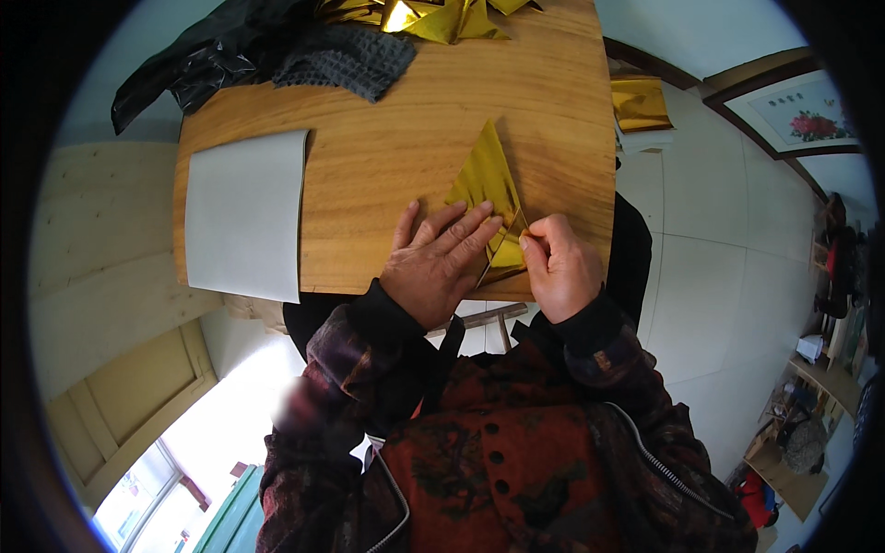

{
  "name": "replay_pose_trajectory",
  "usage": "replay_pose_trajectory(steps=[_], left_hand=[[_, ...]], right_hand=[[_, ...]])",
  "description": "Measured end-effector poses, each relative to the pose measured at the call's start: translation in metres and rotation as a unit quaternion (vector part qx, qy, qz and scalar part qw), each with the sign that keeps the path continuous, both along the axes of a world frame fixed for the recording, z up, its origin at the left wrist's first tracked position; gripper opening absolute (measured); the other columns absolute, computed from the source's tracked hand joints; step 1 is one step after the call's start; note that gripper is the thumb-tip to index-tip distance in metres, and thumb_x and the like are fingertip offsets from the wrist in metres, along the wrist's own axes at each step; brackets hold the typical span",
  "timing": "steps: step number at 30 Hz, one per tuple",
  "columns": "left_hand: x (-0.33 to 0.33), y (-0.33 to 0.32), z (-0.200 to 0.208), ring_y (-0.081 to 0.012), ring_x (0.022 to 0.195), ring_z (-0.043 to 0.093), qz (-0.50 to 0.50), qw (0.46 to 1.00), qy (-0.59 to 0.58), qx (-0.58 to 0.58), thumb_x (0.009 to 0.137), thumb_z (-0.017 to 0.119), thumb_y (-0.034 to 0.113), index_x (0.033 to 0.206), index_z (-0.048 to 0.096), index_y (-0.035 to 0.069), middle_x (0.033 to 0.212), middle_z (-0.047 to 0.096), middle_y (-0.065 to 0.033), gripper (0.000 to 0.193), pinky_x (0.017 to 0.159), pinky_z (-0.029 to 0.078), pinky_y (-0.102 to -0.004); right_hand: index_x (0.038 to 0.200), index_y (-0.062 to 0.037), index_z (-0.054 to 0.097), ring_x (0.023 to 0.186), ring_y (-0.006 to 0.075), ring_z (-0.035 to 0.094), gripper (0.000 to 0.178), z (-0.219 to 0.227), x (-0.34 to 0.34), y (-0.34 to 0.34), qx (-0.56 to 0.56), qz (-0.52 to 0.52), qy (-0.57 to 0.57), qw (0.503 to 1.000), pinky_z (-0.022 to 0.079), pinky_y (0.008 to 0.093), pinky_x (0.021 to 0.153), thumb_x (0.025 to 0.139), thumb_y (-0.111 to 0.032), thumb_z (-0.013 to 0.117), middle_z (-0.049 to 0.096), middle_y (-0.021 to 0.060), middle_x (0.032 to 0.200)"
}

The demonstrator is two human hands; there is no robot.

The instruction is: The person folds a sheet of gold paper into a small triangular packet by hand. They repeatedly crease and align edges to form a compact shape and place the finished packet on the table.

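Note:
A sheet of shiny gold foil paper (pixel 489 170), folded to a point at its far end, lies near the front right of the wooden table. My left hand (pixel 438 253) rests flat on it, fingers spread, pressing its left side. At the paper's right edge my right hand (pixel 562 263) is closed, with thumb and forefinger pinching a corner or fold. Part of the paper under my left palm is hidden.
Several folded gold paper pieces (pixel 452 18) lie at the table's far edge beside a black plastic bag (pixel 221 55) and a dark textured cloth (pixel 350 60). A pale grey sheet (pixel 244 217) lies at the left. Right of the table is more gold paper (pixel 641 103).

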State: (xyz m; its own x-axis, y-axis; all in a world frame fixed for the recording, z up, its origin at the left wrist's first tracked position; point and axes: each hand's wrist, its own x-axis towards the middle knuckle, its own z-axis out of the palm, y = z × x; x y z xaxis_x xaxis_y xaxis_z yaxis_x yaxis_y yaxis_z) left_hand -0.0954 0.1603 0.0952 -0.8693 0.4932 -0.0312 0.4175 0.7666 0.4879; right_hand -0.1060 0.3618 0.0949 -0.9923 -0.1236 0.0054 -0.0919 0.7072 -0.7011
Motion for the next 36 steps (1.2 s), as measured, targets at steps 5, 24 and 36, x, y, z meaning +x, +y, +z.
replay_pose_trajectory(steps=[5, 24, 36], left_hand=[[-0.001, 0.002, 0.003, -0.0274, 0.134, 0.039, -0.017, 0.999, 0.005, -0.033, 0.089, 0.061, 0.02, 0.142, 0.046, 0.028, 0.151, 0.039, -0.0015, 0.055, 0.114, 0.018, -0.0555], [0.002, 0.002, -0.002, -0.0248, 0.133, 0.041, -0.014, 0.999, 0.02, -0.041, 0.09, 0.06, 0.023, 0.135, 0.054, 0.03, 0.151, 0.04, -0.0002, 0.046, 0.114, 0.016, -0.0544], [0.003, 0.004, -0.007, -0.0199, 0.129, 0.045, 0.001, 0.997, 0.072, -0.04, 0.089, 0.062, 0.026, 0.131, 0.058, 0.031, 0.146, 0.046, 0.0032, 0.043, 0.115, 0.017, -0.0502]], right_hand=[[0.09, -0.0083, 0.051, 0.067, 0.0356, 0.063, 0.016, 0.003, -0.001, -0.002, 0.021, -0.005, -0.014, 1.0, 0.047, 0.0446, 0.057, 0.086, -0.013, 0.066, 0.063, 0.013, 0.074], [0.087, -0.0065, 0.054, 0.065, 0.0362, 0.063, 0.014, 0.001, -0.001, -0.005, 0.015, 0.002, 0.029, 0.999, 0.047, 0.0433, 0.056, 0.085, -0.009, 0.067, 0.062, 0.0148, 0.069], [0.086, -0.0077, 0.051, 0.065, 0.0363, 0.062, 0.013, -0.002, -0.002, -0.005, 0.018, 0.015, 0.054, 0.998, 0.048, 0.045, 0.056, 0.087, -0.011, 0.063, 0.062, 0.0136, 0.075]])
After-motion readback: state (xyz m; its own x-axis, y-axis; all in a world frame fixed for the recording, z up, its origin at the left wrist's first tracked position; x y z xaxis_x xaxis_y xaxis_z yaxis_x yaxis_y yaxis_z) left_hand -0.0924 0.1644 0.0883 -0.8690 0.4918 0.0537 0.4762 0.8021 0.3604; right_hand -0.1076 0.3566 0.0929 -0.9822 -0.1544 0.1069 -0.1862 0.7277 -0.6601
